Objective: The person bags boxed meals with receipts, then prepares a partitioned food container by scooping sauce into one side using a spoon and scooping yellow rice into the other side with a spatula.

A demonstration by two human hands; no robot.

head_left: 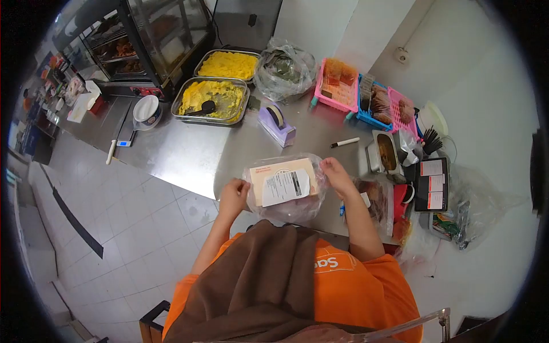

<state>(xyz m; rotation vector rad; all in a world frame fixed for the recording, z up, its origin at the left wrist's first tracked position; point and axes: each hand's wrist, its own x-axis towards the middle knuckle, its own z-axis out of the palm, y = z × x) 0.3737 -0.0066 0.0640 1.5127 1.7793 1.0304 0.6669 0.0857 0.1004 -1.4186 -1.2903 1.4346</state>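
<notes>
A flat cardboard food box [261, 174] with a white printed receipt [285, 189] on top lies inside a clear plastic bag [291, 214] near the front edge of the counter. My left hand [235, 194] pinches the bag's left edge. At the upper right side of the bag, my right hand [335, 174] has its fingers closed on the plastic. A purple tape dispenser [278, 127] stands just beyond the box. To its right a capped marker [345, 142] lies on the metal.
Two trays of yellow food [210, 98] sit at the back, beside a bag of green leaves [284, 66]. Pink and blue baskets [337, 102] line the right rear. A metal container [384, 153] and a dark tablet [430, 184] are at right. A glass display warmer [134, 51] stands far left.
</notes>
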